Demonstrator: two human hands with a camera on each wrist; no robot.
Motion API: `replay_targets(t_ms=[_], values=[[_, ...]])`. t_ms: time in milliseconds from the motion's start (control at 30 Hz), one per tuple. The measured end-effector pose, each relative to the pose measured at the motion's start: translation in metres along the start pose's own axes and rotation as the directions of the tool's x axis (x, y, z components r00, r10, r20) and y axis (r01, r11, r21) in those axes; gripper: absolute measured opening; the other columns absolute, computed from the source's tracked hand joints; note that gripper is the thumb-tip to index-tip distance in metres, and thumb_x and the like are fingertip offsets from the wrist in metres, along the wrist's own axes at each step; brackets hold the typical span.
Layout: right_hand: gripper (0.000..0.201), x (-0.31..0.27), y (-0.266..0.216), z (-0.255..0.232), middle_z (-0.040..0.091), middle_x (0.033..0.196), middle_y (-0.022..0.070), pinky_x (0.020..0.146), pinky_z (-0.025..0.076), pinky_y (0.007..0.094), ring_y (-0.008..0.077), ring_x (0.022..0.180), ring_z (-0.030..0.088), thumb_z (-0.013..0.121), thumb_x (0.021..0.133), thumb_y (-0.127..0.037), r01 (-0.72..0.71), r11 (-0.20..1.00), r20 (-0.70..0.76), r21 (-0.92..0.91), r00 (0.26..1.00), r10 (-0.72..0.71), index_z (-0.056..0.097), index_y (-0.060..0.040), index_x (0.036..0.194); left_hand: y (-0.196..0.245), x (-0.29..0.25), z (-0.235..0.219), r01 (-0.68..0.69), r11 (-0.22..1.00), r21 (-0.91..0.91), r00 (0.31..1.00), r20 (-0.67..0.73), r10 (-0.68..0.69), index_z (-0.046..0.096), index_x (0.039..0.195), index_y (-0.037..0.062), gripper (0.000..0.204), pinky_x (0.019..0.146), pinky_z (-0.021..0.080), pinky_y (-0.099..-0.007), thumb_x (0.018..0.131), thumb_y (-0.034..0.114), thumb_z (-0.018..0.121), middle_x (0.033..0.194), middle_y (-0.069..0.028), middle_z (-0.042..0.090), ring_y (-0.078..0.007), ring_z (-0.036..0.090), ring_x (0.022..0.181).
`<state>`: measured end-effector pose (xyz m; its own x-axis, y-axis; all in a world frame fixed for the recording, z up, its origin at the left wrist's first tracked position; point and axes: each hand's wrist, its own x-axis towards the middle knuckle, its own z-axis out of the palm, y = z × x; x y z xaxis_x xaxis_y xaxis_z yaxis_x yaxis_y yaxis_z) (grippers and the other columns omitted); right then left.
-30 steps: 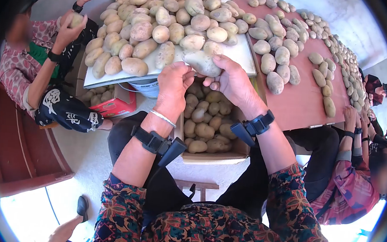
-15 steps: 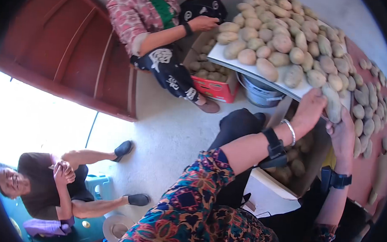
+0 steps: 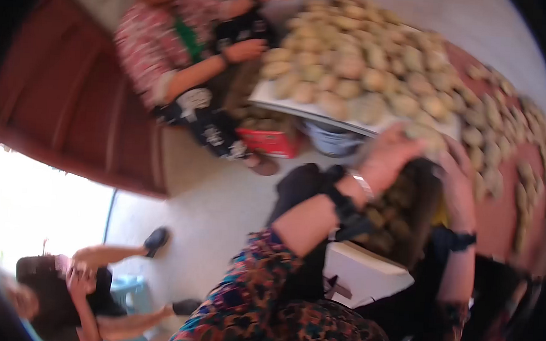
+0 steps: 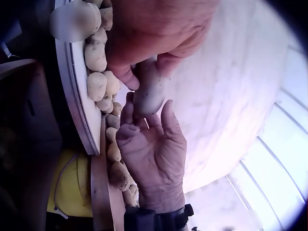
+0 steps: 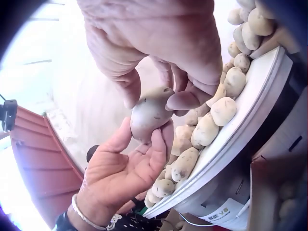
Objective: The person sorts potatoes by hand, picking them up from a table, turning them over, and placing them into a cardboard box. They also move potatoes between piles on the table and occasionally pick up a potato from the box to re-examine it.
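A potato (image 3: 428,139) is held between both hands in front of the white board's edge. My left hand (image 3: 386,155) grips one end of this potato (image 4: 150,96), with thumb and fingers on opposite sides in the left wrist view. At its other end, my right hand (image 3: 459,179) holds it with curled fingers, seen closely in the right wrist view, where dark spots mark the potato (image 5: 149,115). Behind the hands, many potatoes (image 3: 351,63) are heaped on the white board (image 3: 314,113). Below the hands, an open carton (image 3: 429,224) contains more potatoes. The head view is blurred.
More potatoes lie on a reddish table (image 3: 495,225) at the right. Under the board stand a bucket (image 3: 331,140) and a red box (image 3: 268,143). One person (image 3: 187,46) sits at the left of the board, another person (image 3: 60,282) at lower left. A yellow container (image 4: 72,185) is beside the carton.
The head view has swung left, then slightly back, bringing the lower-left seated person into view. Both hands keep the potato between them. The person beside the board has lowered a hand.
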<state>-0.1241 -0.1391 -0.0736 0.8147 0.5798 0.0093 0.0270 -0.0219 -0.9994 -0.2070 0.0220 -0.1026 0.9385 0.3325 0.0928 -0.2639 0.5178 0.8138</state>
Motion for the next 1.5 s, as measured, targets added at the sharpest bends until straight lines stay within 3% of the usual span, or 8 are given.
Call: replay_targets(t_ms=[133,300,367,600,867,1200,1367,1500], values=[[0.045,0.002,0.01,-0.011,0.067,0.104,0.0037,0.067,0.049,0.0204,0.0086,0.079,0.065,0.068,0.091,-0.019,0.001,0.992,0.062,0.124,0.998,-0.009,0.056,-0.0031,0.131,-0.005,0.008,-0.004,0.003,0.999,-0.041,0.991,0.133,0.002,0.049,0.131,0.0029,0.041,0.097,0.052,-0.0344,0.093,0.004,0.062,0.12,-0.0086,0.062,-0.0206,0.061,0.111],[0.047,0.002,0.003,-0.011,0.066,0.109,0.0044,0.072,0.05,0.0215,0.0073,0.088,0.061,0.073,0.086,-0.009,0.129,0.976,0.022,0.178,0.991,-0.135,0.056,-0.0025,0.13,0.01,0.004,0.006,0.034,0.998,0.051,0.995,0.088,-0.038,0.044,0.141,0.0061,0.052,0.095,0.054,-0.0308,0.093,0.002,0.063,0.129,-0.008,0.056,-0.0166,0.059,0.113],[0.048,0.003,0.004,-0.01,0.065,0.111,0.0035,0.077,0.05,0.0224,0.0065,0.094,0.059,0.073,0.084,-0.004,0.286,0.954,0.0,0.088,0.958,-0.287,0.057,-0.0038,0.129,0.01,0.005,0.007,0.041,0.996,0.075,0.995,0.091,-0.047,0.044,0.141,0.0057,0.051,0.093,0.055,-0.0301,0.093,0.001,0.062,0.127,-0.0084,0.056,-0.0157,0.06,0.111],[0.04,-0.009,0.0,-0.015,0.061,0.121,0.0046,0.086,0.05,0.0265,0.0106,0.101,0.059,0.072,0.081,-0.001,0.346,0.934,-0.027,-0.091,0.936,-0.35,0.059,-0.0048,0.119,0.005,0.005,0.008,0.132,0.991,0.004,0.987,0.094,-0.132,0.05,0.132,0.005,0.041,0.097,0.053,-0.0349,0.093,0.0,0.062,0.129,-0.0119,0.056,-0.0197,0.06,0.112],[0.052,-0.012,-0.006,-0.022,0.06,0.123,0.0061,0.092,0.05,0.0289,0.0134,0.111,0.057,0.073,0.079,0.001,0.285,0.957,0.026,-0.054,0.958,-0.284,0.056,-0.0017,0.127,0.001,0.007,0.009,-0.139,0.976,0.167,0.968,0.232,0.098,0.052,0.127,0.0027,0.053,0.104,0.047,-0.0339,0.079,-0.012,0.069,0.136,-0.0139,0.054,-0.0211,0.054,0.123],[0.05,-0.012,0.0,-0.024,0.062,0.117,0.0059,0.088,0.053,0.029,0.0121,0.107,0.058,0.073,0.076,0.001,0.293,0.955,0.001,-0.044,0.956,-0.294,0.06,-0.0032,0.124,0.0,0.007,0.009,-0.162,0.963,0.217,0.964,0.243,0.107,0.056,0.124,0.0017,0.051,0.104,0.047,-0.0336,0.077,-0.014,0.07,0.136,-0.0135,0.055,-0.0208,0.054,0.123],[0.039,-0.013,0.003,-0.035,0.065,0.109,0.0064,0.084,0.052,0.0291,0.0126,0.097,0.06,0.073,0.082,-0.009,0.2,0.97,0.018,-0.14,0.98,-0.199,0.062,-0.0018,0.119,-0.004,0.004,0.007,0.014,0.925,0.379,0.983,0.165,-0.082,0.057,0.121,-0.0004,0.04,0.091,0.054,-0.031,0.084,0.002,0.074,0.121,-0.0121,0.062,-0.0182,0.061,0.108],[0.037,-0.012,0.001,-0.039,0.066,0.102,0.0069,0.079,0.051,0.0274,0.0111,0.089,0.06,0.071,0.088,-0.019,0.134,0.977,0.062,-0.167,0.99,-0.126,0.062,0.0,0.119,-0.01,0.003,0.01,0.193,0.951,0.24,0.967,0.116,-0.225,0.057,0.115,-0.0031,0.032,0.081,0.06,-0.0332,0.093,0.016,0.069,0.11,-0.0142,0.065,-0.0221,0.068,0.093]])
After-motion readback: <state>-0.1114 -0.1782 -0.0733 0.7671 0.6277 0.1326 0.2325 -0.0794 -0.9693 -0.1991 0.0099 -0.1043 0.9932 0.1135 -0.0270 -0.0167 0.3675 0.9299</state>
